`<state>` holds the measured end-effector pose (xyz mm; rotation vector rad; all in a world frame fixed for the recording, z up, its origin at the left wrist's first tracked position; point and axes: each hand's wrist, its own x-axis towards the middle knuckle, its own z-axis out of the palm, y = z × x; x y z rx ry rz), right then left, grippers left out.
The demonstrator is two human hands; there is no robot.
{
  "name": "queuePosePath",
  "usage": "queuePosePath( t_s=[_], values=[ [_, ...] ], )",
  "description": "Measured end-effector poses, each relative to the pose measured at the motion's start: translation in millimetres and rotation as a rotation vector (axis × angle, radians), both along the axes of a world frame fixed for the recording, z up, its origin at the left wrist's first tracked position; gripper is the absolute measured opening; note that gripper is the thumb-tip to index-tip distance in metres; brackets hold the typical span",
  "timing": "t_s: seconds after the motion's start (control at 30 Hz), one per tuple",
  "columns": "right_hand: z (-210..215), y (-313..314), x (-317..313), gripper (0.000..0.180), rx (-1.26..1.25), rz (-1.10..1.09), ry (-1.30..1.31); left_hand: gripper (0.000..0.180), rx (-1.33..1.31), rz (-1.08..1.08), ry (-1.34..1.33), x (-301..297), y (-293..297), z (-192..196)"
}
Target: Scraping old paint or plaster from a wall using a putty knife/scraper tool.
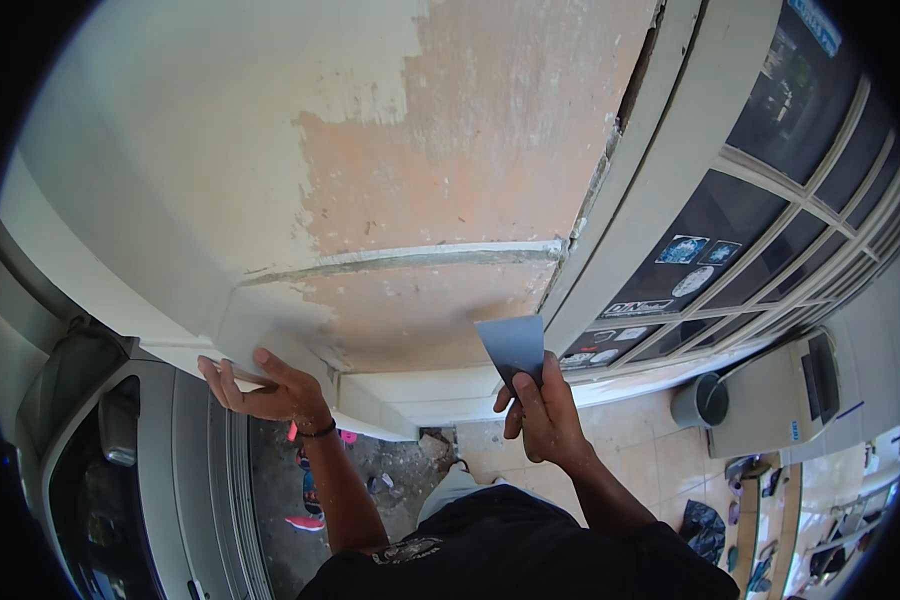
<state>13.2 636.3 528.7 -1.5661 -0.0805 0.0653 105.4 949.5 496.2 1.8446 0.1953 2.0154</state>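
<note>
Left hand (278, 392) spread at the white wall edge (182, 343), right hand (546, 422) pinching a flat grey scraper (515, 343), its blade near the white frame (660, 200) at right, patchy peach-and-cream wall (440, 185) on the far side

On our right we see a paned window (725, 205) with dark glass and stickers; below it, pale tiled floor (635, 425) catches bright light. Farther right, a grey bucket (698, 403) stands beside a white boxy appliance (765, 395). On our left, a silver vehicle (178, 460) borders rough grey ground (273, 490).
</note>
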Motion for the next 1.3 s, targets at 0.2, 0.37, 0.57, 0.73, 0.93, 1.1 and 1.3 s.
queuePosePath(
  t_s=[0.2, 0.37, 0.57, 0.73, 0.93, 1.1, 1.3],
  values=[
    [20.5, 6.3, 7.6, 0.029, 0.044, 0.053, -0.104, 0.039, -0.086, 0.013, -0.043, -5.5, -4.6, 8.9],
    [60.1, 44.9, 27.1, 0.032, 0.209, 0.099, -0.194, 0.035, -0.204, -0.857, 0.039, -38.2, -66.4, 57.5],
    [69.0, 82.2, 42.5, 0.031, 0.197, 0.166, -0.274, 0.035, -0.521, -1.433, 0.271, -26.2, -111.8, 95.8],
    [44.3, 97.4, 47.0, 0.028, 0.226, 0.307, -0.223, 0.035, -0.785, -1.282, 0.08, -12.2, -99.7, 93.3],
    [57.4, 103.3, 57.2, 0.029, 0.309, 0.195, -0.232, 0.028, -0.397, -1.093, 0.309, -13.4, -99.0, 88.7],
    [81.3, 88.4, 59.8, 0.034, 0.33, 0.147, -0.266, 0.048, 0.105, -0.783, 0.452, -22.4, -99.3, 104.1],
    [105.5, 88.5, 68.0, 0.032, 0.429, 0.022, -0.438, 0.069, 0.418, -0.763, 0.502, -15.6, -101.2, 137.1]
  ],
)
